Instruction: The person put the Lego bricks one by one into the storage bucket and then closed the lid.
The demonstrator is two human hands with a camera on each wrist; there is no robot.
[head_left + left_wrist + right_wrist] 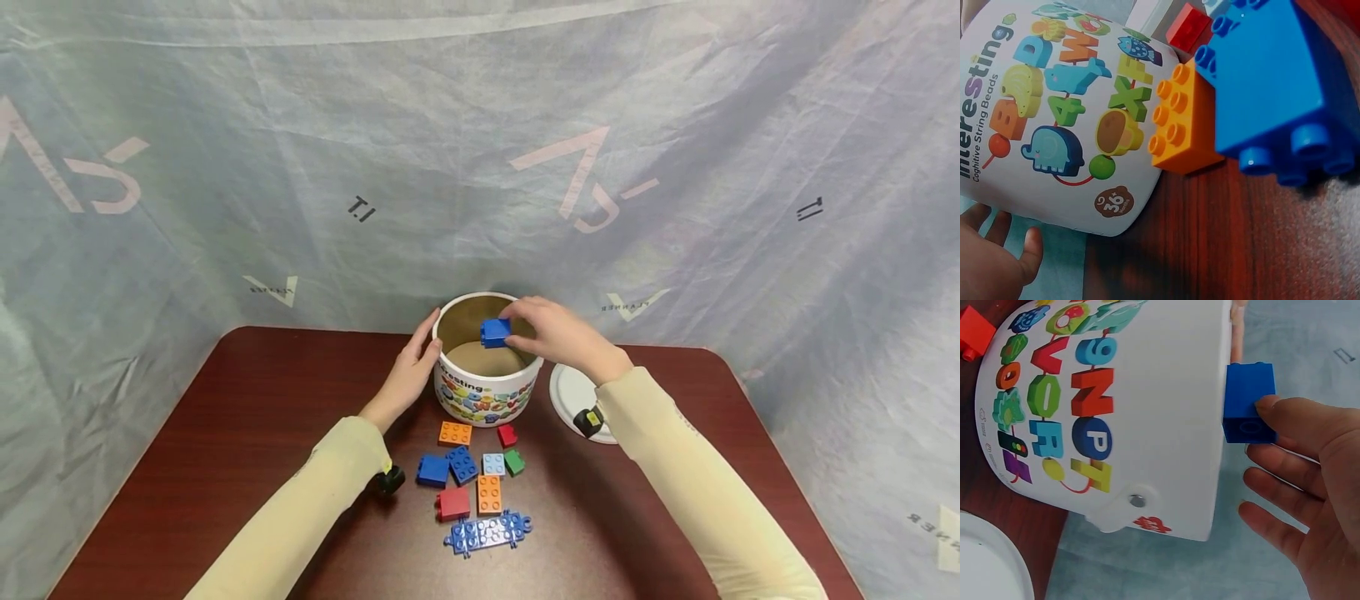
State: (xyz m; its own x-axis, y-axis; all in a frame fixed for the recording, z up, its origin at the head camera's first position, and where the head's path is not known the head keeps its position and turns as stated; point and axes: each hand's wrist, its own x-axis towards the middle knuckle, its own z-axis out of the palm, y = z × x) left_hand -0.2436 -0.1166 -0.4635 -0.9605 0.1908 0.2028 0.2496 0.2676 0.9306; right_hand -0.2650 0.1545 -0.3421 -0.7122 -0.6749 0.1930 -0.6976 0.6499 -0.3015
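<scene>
Pinching a blue block (496,332) between the thumb and fingers of my right hand (558,333), I hold it over the mouth of the round white bucket (487,404), where it shows just past the rim in my right wrist's view. My left hand (408,371) grasps nothing; its fingers lie extended against the bucket's left side, near the rim. Colourful letters and pictures cover the bucket's wall.

Close in front of it sit an orange brick (455,433) and a small red brick (507,435). Nearer to me, I have two blue bricks (433,471) side by side, then a light blue brick (493,464) with a green brick (514,462) beside it. A second orange brick (489,494) and a larger red brick (453,504) come next, and nearest me lies a long blue base (487,532) with a hook at its right end.

Right of the bucket, a white lid (567,390) rests on the reddish-brown table (300,400), partly hidden by my right sleeve (667,433). A greyish curtain (420,125) hangs behind everything.
</scene>
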